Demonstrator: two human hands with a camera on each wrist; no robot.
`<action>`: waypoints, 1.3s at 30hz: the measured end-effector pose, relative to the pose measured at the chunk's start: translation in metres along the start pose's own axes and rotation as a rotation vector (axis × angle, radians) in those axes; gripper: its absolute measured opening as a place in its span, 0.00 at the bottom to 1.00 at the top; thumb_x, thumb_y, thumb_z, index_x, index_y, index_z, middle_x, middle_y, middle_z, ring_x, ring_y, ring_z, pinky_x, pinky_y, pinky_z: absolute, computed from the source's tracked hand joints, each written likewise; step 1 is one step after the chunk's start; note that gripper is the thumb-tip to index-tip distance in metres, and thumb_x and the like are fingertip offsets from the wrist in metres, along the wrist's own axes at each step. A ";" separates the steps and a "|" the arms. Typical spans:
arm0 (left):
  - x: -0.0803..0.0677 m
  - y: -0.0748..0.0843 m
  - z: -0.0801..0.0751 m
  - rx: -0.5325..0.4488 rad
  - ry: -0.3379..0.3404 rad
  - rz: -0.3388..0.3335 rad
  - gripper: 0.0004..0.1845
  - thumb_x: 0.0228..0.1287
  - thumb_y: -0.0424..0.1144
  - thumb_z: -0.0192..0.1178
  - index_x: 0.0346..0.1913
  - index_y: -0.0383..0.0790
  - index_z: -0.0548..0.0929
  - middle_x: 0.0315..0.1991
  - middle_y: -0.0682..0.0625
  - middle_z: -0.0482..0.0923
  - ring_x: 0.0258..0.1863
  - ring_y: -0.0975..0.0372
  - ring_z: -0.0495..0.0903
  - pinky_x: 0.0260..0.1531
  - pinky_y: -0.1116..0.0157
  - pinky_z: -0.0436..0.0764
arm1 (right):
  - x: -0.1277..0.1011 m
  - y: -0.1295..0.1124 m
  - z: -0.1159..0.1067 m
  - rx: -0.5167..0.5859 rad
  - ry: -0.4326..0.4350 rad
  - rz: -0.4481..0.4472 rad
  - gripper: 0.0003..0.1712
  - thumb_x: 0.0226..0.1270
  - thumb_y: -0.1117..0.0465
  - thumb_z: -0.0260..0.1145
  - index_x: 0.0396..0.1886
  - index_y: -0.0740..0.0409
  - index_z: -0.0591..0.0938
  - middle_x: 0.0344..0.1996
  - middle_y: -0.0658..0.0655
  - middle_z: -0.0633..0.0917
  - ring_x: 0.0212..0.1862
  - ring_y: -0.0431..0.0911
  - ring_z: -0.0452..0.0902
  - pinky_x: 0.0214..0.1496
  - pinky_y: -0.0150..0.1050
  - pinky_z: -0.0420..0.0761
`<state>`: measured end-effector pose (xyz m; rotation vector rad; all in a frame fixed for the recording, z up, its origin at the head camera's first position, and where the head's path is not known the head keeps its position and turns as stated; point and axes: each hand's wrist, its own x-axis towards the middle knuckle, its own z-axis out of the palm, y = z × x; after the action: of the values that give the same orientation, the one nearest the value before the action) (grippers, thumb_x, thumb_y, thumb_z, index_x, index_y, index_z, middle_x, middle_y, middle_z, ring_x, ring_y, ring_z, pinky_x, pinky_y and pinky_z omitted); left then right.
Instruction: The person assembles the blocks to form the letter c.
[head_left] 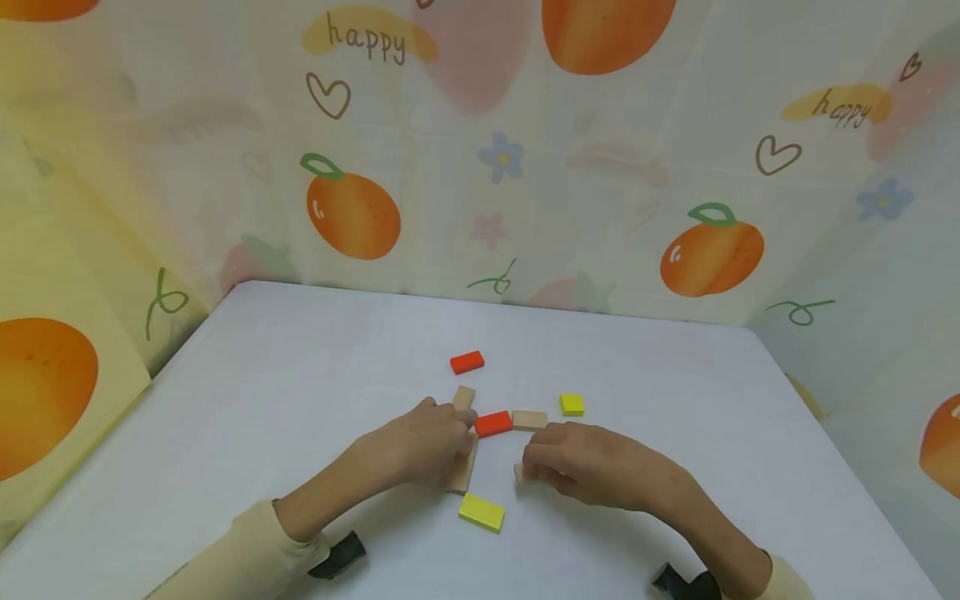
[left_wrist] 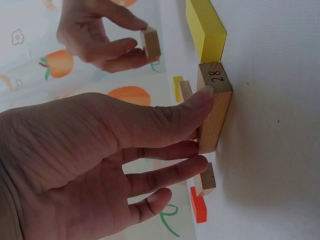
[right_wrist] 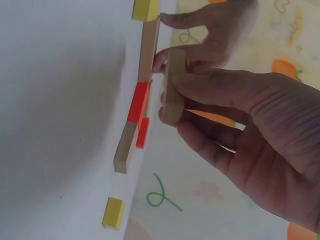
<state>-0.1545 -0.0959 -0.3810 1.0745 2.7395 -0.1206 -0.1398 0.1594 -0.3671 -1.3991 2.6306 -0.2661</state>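
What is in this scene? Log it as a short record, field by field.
surface: white table with fruit-print cloth walls behind
left hand: thumb and fingers grip a plain wooden block lying on the table, its end marked 28
right hand: pinches a second plain wooden block, raised off the table
loose blocks: far red block, near red block, small yellow block, long yellow block, plain block
sleeves: cream, both arms
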 end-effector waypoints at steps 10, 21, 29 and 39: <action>0.000 -0.001 0.000 0.027 0.037 0.023 0.17 0.52 0.45 0.82 0.45 0.47 0.93 0.47 0.53 0.84 0.43 0.63 0.81 0.50 0.61 0.82 | -0.001 -0.012 0.007 -0.019 -0.132 -0.034 0.11 0.68 0.64 0.74 0.43 0.44 0.84 0.37 0.40 0.85 0.37 0.30 0.74 0.46 0.23 0.80; 0.001 -0.001 0.000 0.000 0.022 0.007 0.17 0.52 0.45 0.82 0.45 0.48 0.93 0.45 0.54 0.83 0.42 0.64 0.80 0.49 0.62 0.81 | 0.005 -0.018 0.017 -0.057 -0.193 -0.038 0.08 0.71 0.60 0.72 0.44 0.42 0.85 0.35 0.38 0.82 0.38 0.30 0.74 0.46 0.21 0.79; 0.001 -0.001 0.000 0.000 0.027 0.004 0.17 0.52 0.46 0.82 0.45 0.48 0.93 0.46 0.54 0.83 0.42 0.64 0.80 0.50 0.61 0.82 | 0.006 -0.014 0.016 -0.148 -0.175 -0.041 0.13 0.67 0.57 0.76 0.48 0.42 0.86 0.40 0.39 0.86 0.41 0.32 0.77 0.53 0.27 0.81; 0.002 -0.002 0.002 -0.013 0.020 0.006 0.16 0.53 0.45 0.82 0.44 0.47 0.93 0.45 0.54 0.83 0.41 0.64 0.80 0.49 0.61 0.82 | 0.014 -0.015 0.020 -0.148 -0.219 -0.026 0.10 0.67 0.56 0.76 0.47 0.42 0.87 0.36 0.39 0.85 0.38 0.31 0.74 0.52 0.26 0.81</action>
<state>-0.1571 -0.0966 -0.3836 1.0869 2.7506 -0.0911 -0.1308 0.1380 -0.3838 -1.4164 2.4972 0.0768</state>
